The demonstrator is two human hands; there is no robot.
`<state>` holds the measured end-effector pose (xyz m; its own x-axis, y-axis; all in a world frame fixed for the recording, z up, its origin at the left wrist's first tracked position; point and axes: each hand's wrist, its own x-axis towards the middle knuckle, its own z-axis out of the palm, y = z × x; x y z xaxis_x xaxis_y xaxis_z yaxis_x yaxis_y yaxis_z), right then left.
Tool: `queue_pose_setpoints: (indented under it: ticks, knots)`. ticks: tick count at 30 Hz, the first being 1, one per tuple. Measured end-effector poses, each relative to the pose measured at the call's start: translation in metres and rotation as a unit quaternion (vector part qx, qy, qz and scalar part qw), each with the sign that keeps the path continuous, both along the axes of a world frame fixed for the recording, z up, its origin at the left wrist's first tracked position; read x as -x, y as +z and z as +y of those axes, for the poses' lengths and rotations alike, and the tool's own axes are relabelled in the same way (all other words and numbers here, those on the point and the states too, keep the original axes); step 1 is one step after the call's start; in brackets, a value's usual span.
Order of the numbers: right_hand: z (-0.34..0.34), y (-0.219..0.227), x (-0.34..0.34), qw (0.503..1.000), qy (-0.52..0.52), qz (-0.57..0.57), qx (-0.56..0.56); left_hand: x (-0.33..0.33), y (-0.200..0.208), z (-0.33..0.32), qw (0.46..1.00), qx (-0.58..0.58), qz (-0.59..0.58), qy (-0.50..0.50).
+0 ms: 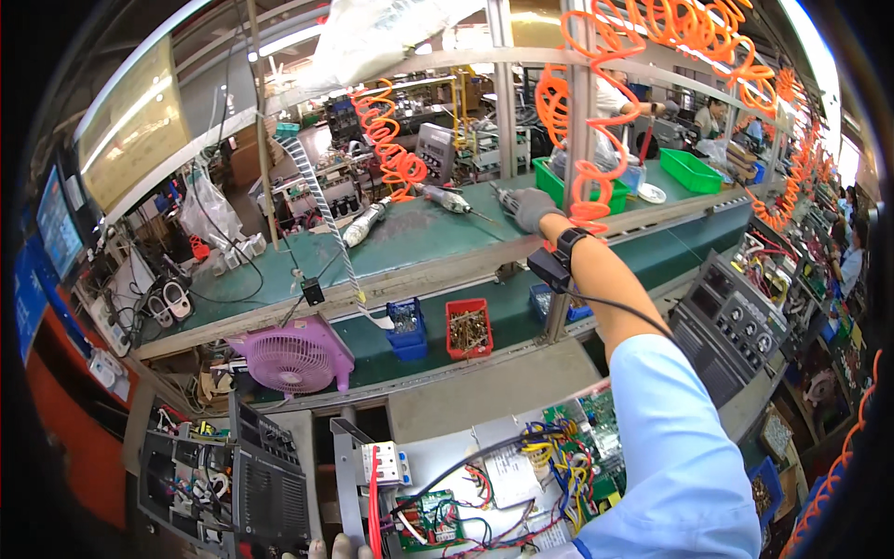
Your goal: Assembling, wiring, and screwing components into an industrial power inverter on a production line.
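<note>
My right hand [533,210], in a grey glove, reaches far across to the green shelf. Its fingers curl around a greyish item at their tips, too small to make out. Left of it lie two power screwdrivers, one dark-bodied [447,198] with a long bit, one pale [366,224]. At the lower edge only the gloved fingertips of my left hand [342,547] show, next to red cables [375,494]; the rest is out of sight. Before me an open electronic unit holds a white breaker [386,463], a green circuit board [430,517] and bundled coloured wires [559,456].
Orange coiled hoses [596,186] hang by the upright post near my right arm. Below the shelf are a red bin of screws [468,331], a blue bin [405,326] and a pink fan [293,359]. Dark-cased units [270,484] stand left and right [726,321].
</note>
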<state>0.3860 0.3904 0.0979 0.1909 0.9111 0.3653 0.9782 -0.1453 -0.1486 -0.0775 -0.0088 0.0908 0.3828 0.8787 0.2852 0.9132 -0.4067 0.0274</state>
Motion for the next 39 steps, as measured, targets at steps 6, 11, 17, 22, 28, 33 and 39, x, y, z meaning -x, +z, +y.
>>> queue_pose_setpoints:
  ticks: [6, 11, 17, 22, 28, 33, 39]
  knots:
    - [-0.098, 0.007, 0.072, 0.934, 0.333, -0.127, 0.021, 0.002, -0.003, 0.006, 0.997, -0.069, 0.025, -0.039]
    - [-0.275, 0.054, 0.094, 0.897, 0.370, -0.236, 0.052, -0.004, -0.001, 0.010, 0.992, -0.081, 0.035, -0.089]
    - [-0.447, 0.058, 0.052, 0.962, 0.249, -0.053, -0.095, -0.001, 0.023, 0.010, 0.983, -0.042, 0.152, -0.094]
    - [-0.520, -0.025, -0.001, 0.973, 0.011, 0.186, -0.138, -0.013, 0.023, 0.037, 0.971, 0.029, 0.201, -0.125]
    - [-0.529, -0.085, 0.022, 0.870, 0.028, 0.471, -0.146, -0.022, 0.003, 0.036, 0.956, -0.079, 0.264, -0.096]
    - [-0.520, -0.085, 0.033, 0.896, 0.056, 0.380, -0.220, -0.032, -0.025, 0.038, 0.920, -0.079, 0.359, -0.136]
    - [-0.514, -0.091, 0.032, 0.866, -0.001, 0.441, -0.234, -0.043, -0.023, 0.038, 0.896, -0.070, 0.425, -0.111]
